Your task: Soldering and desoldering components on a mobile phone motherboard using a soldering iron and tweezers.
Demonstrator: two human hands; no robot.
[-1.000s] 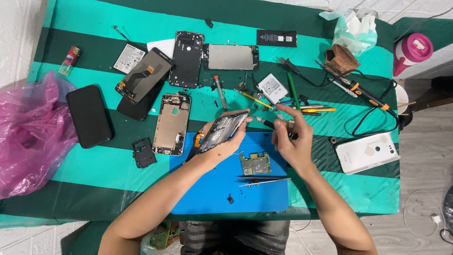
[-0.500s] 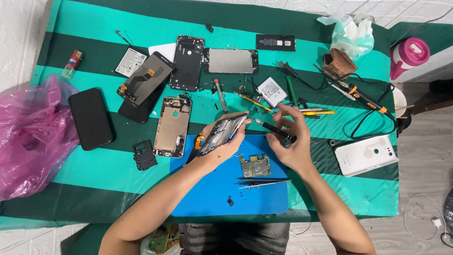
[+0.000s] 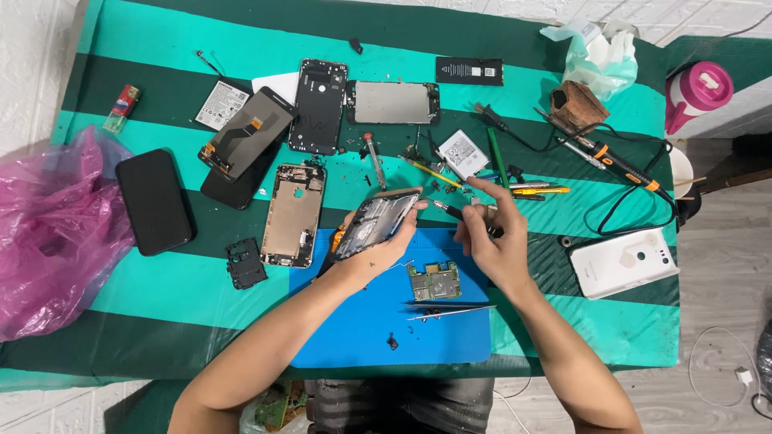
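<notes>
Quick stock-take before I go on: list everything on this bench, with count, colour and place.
opened phone: 1, dark, in left hand
screwdriver: 1, black-handled, in right hand
circuit board: 1, green, blue mat
tweezers: 1, metal, blue mat
blue mat: 1, table front
phone frame: 1, silver, left of mat
white back cover: 1, right
soldering iron: 1, orange-black, right
pink bag: 1, left
left hand: 1
right hand: 1

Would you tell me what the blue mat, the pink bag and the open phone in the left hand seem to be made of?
The blue mat looks like matte rubber or silicone: flat, no glare. The pink bag seems thin plastic film: crumpled, translucent, glossy folds. The open phone in the left hand looks like grey metal framing with dark parts inside; the exact material is unclear.
</notes>
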